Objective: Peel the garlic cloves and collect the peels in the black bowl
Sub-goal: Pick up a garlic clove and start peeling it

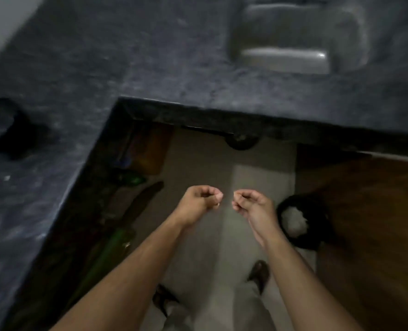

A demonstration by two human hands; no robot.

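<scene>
Head view, looking down over an L-shaped dark stone worktop and the floor inside its corner. The frame is motion-blurred.

Left hand: held out over the floor, fingers curled inward toward the palm. A ring shows on one finger. Whether this grip holds anything cannot be told; nothing is visible between the fingers.

Right hand: held out just beside the left hand, apart from it, fingers likewise curled toward the palm. Its grip contents cannot be told either.

Black bowl: a dark round vessel stands on the left arm of the worktop, well apart from both hands. Its contents are not discernible.

Garlic cloves: not identifiable in this view. A small white fleck lies on the worktop near the bowl; what it is cannot be told.

A steel sink is set into the far arm of the worktop. On the floor, a black bin holding something white stands just right of the right hand, beside a wooden cabinet door. The person's feet show below the forearms.
</scene>
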